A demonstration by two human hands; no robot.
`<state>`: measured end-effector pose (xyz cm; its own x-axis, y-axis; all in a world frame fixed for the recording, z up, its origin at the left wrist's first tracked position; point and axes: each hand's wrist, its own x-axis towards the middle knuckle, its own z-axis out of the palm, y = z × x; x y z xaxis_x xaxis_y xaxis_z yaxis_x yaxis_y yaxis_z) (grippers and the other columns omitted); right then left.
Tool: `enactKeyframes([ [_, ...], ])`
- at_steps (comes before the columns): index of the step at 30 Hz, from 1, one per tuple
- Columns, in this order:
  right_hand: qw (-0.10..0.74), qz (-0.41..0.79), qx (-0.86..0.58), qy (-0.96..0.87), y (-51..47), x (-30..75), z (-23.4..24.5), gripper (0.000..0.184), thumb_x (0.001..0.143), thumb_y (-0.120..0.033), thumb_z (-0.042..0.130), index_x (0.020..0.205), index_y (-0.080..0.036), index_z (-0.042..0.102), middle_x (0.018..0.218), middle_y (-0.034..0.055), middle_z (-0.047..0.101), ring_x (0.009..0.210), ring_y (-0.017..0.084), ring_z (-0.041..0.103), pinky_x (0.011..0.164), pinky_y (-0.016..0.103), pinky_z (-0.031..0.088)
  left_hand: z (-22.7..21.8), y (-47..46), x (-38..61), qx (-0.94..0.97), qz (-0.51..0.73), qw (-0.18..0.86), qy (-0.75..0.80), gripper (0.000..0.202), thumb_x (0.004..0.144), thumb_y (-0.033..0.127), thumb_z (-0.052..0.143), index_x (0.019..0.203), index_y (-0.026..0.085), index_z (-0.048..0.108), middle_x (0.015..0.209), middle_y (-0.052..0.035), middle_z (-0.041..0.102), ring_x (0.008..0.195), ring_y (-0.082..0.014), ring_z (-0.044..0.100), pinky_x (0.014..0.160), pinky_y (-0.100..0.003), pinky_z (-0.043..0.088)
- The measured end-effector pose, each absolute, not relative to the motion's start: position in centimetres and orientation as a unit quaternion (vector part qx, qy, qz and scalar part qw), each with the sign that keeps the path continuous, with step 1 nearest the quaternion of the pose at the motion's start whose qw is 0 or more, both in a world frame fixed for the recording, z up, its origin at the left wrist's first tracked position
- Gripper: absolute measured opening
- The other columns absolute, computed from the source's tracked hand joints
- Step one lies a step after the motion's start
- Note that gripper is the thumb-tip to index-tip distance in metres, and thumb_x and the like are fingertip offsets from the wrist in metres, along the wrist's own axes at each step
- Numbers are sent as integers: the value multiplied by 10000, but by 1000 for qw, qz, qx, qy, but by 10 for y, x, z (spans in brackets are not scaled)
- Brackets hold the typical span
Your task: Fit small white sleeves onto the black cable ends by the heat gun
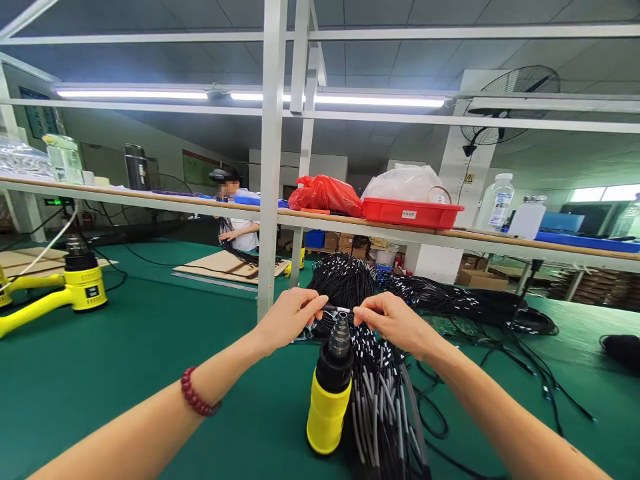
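Left grip (290,318) and right grip (393,321), each with fingertips pinched together on a thin cable (341,309), which spans between them, just above an upright yellow heat gun (329,407).

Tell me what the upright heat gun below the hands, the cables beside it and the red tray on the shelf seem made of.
Heat gun: body probably moulded plastic, smooth yellow with slight sheen; its stepped nozzle looks like metal, from greyish glints.
Cables: likely rubber or plastic outside, smooth black and grey, gently bending.
Red tray: likely plastic, given its even colour and sheen.
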<state>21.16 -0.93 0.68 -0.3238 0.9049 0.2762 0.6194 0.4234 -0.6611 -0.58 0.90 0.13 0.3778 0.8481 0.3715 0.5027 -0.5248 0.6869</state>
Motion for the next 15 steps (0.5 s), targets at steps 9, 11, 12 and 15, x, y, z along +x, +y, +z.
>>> enactKeyframes([
  [9,380,257,-462,-759,-1,210,0,194,797,-312,574,679,-160,597,625,-32,520,585,106,411,541,240,287,2,6,-2,787,393,237,413,238,829,413,556,768,183,569,713,13,562,653,-135,459,580,-250,341],
  [11,384,259,-463,-756,0,211,-1,194,790,-330,584,695,-161,599,636,-29,527,600,111,417,552,242,294,3,5,-2,787,396,238,409,204,817,391,571,797,188,562,742,8,572,679,-143,472,597,-255,351],
  [12,383,257,-464,-756,0,212,-1,199,789,-335,586,693,-161,597,636,-28,527,601,111,414,552,243,291,3,5,-1,790,395,233,408,196,818,386,569,801,191,557,746,8,573,684,-145,475,599,-257,349],
  [15,364,251,-466,-767,-3,213,2,239,816,-351,562,681,-159,609,602,-34,492,574,106,382,533,244,262,3,7,-1,799,386,204,413,250,857,411,510,730,196,526,690,16,540,643,-145,452,579,-261,317],
])
